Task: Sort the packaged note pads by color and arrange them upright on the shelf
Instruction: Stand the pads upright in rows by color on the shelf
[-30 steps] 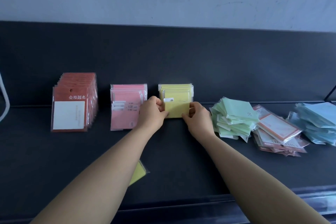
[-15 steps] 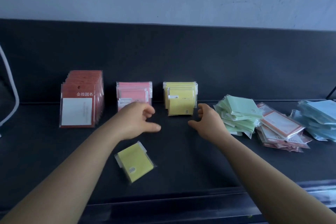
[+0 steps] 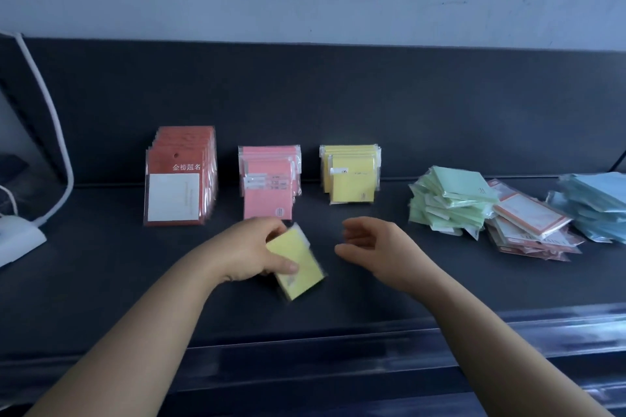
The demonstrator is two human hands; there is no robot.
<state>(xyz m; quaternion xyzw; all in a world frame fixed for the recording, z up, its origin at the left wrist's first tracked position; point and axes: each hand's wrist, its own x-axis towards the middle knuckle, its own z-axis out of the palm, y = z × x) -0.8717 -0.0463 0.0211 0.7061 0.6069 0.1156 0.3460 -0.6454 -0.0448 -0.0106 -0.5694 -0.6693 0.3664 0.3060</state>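
Observation:
My left hand (image 3: 250,252) grips a loose yellow note pad (image 3: 299,267) in clear wrap near the front of the dark shelf (image 3: 101,274). My right hand (image 3: 376,249) hovers just right of it, fingers apart, holding nothing. Behind, three upright rows lean against the back panel: red pads (image 3: 181,176), pink pads (image 3: 269,183) and yellow pads (image 3: 352,174). To the right lie loose heaps of green pads (image 3: 450,201), red-framed white pads (image 3: 528,227) and blue pads (image 3: 592,203).
A white cable (image 3: 44,105) and a white device (image 3: 17,237) sit at the far left. The shelf's front lip (image 3: 338,345) runs under my forearms. A grey wall rises behind the back panel.
Both hands let go of the upright yellow row and drew back toward me. My left hand came down on the loose yellow pad and took hold of it.

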